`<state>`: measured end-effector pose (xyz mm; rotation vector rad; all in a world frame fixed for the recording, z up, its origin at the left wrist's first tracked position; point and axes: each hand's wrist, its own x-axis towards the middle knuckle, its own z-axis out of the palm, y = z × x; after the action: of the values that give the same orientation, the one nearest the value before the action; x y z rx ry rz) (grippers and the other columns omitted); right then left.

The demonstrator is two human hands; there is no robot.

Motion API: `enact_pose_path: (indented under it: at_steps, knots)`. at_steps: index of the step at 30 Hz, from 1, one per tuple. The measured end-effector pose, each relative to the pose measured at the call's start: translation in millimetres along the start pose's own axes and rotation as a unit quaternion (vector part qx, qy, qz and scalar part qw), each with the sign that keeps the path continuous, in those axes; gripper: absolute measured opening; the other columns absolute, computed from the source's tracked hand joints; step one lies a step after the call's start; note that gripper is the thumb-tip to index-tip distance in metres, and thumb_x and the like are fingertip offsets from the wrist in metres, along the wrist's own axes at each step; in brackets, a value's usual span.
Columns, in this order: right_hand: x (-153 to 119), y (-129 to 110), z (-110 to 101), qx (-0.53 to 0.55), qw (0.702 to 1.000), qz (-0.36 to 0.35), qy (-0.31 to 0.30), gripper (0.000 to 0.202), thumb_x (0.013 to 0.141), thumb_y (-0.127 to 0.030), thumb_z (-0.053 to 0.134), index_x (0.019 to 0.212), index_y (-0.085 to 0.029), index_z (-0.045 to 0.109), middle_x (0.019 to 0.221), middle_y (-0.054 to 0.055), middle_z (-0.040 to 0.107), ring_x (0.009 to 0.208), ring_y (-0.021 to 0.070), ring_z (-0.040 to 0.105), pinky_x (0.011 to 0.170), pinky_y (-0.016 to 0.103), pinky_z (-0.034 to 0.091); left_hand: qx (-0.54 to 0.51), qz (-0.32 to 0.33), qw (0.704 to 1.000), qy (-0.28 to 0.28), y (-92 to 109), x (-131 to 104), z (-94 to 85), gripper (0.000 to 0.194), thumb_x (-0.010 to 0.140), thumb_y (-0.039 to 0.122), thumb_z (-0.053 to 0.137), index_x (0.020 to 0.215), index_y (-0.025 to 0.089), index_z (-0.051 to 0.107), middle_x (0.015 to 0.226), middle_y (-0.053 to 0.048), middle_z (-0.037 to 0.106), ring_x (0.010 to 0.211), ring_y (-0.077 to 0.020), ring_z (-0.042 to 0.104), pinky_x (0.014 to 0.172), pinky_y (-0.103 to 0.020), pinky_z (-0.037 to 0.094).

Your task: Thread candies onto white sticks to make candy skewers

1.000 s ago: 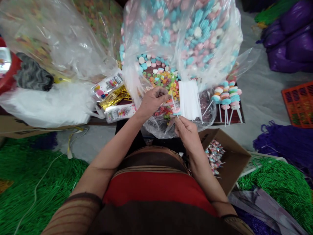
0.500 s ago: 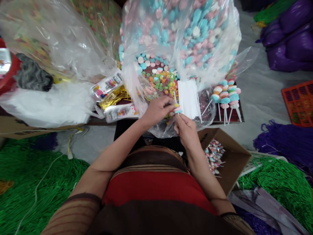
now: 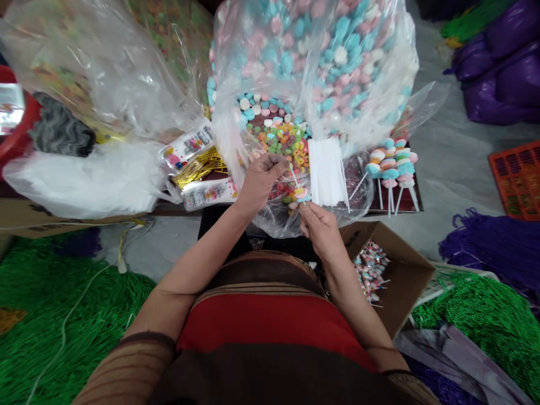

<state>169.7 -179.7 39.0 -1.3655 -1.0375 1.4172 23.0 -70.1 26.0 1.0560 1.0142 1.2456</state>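
My right hand (image 3: 318,221) grips a white stick low down, with pink, yellow and blue candies (image 3: 301,194) threaded on it. At the stick's upper tip, my left hand (image 3: 266,174) pinches something small and pale that I cannot make out. Beneath and behind the hands, ring candies (image 3: 280,140) of several colours lie on clear plastic. A stack of white sticks (image 3: 327,171) is just right of the candies. Further right, several loaded candy skewers (image 3: 392,162) rest near the table's edge.
A big clear bag of pink, blue and white candies (image 3: 354,62) fills the back. Gold ties (image 3: 202,167) and printed packets (image 3: 210,194) lie left. An open cardboard box (image 3: 399,281) with wrapped candies stands below right. A red basin (image 3: 31,121) sits far left.
My left hand has moved up and left, from the threaded candies to the stick's tip. The candies on the stick are lower and more exposed. My right hand has shifted slightly down.
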Motion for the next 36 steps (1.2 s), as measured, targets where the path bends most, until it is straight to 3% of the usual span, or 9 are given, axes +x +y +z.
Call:
enact_pose_path:
  at_steps: [4,8,11,13,18,21,36]
  knots:
    - [-0.1,0.2,0.6,-0.016,1.000,0.016,-0.009,0.048,0.090,-0.062,0.067,0.096,-0.016,0.078,0.051,-0.008,0.039,0.044,0.0085,0.030,0.046,0.026,0.022,0.147,0.120,0.982,0.002,2.2,-3.4,-6.0,0.011,0.092,0.028,0.074,0.087,0.021,0.067,0.085,0.002,0.072,0.080,-0.0108,0.066,0.077,-0.024,0.051]
    - [-4.2,-0.7,-1.5,-0.049,0.998,0.027,-0.028,0.048,0.092,-0.061,0.064,0.101,-0.016,0.079,0.052,-0.009,0.035,0.047,0.0095,0.030,0.048,0.026,0.025,0.316,0.270,0.909,-0.033,2.6,-2.8,-13.0,0.008,0.097,0.024,0.067,0.089,0.022,0.067,0.091,-0.002,0.075,0.089,-0.0142,0.069,0.084,-0.028,0.052]
    - [-5.6,-1.1,-5.6,-0.083,0.996,0.023,-0.029,0.048,0.093,-0.060,0.062,0.102,-0.016,0.079,0.055,-0.007,0.037,0.050,0.0106,0.032,0.049,0.026,0.026,0.355,0.323,0.876,-0.049,-0.6,-1.7,-13.8,0.010,0.099,0.021,0.062,0.089,0.022,0.065,0.092,-0.002,0.075,0.092,-0.0152,0.069,0.086,-0.029,0.052]
    - [-5.6,-1.2,-7.7,-0.092,0.995,0.018,-0.025,0.049,0.094,-0.061,0.061,0.101,-0.016,0.079,0.055,-0.007,0.037,0.051,0.0108,0.033,0.049,0.026,0.027,0.348,0.310,0.884,-0.040,-2.8,-1.2,-12.5,0.009,0.099,0.021,0.062,0.090,0.022,0.065,0.092,-0.002,0.075,0.092,-0.0152,0.069,0.086,-0.029,0.052]
    - [-5.3,-2.0,-5.0,-0.060,0.998,0.019,-0.024,0.050,0.092,-0.064,0.063,0.099,-0.017,0.078,0.052,-0.009,0.033,0.046,0.0094,0.029,0.047,0.026,0.026,0.277,0.201,0.940,0.001,1.7,-1.0,-9.4,0.008,0.094,0.020,0.068,0.087,0.023,0.068,0.090,-0.001,0.074,0.086,-0.0146,0.067,0.083,-0.028,0.051]
    - [-5.2,-2.0,-1.5,-0.040,0.999,0.017,-0.011,0.049,0.090,-0.064,0.066,0.095,-0.017,0.078,0.051,-0.009,0.033,0.044,0.0090,0.029,0.046,0.026,0.025,0.262,0.171,0.950,0.002,9.1,-2.9,-9.3,0.010,0.091,0.020,0.072,0.082,0.024,0.069,0.088,-0.001,0.074,0.086,-0.0161,0.066,0.086,-0.030,0.051]
    - [-6.3,-2.4,-0.9,-0.036,0.999,0.007,-0.005,0.049,0.090,-0.064,0.067,0.095,-0.017,0.078,0.050,-0.009,0.034,0.043,0.0086,0.029,0.045,0.025,0.023,0.318,0.238,0.917,-0.039,4.5,-5.3,-15.3,0.009,0.094,0.021,0.065,0.086,0.024,0.068,0.094,-0.004,0.074,0.096,-0.0191,0.067,0.092,-0.034,0.051]
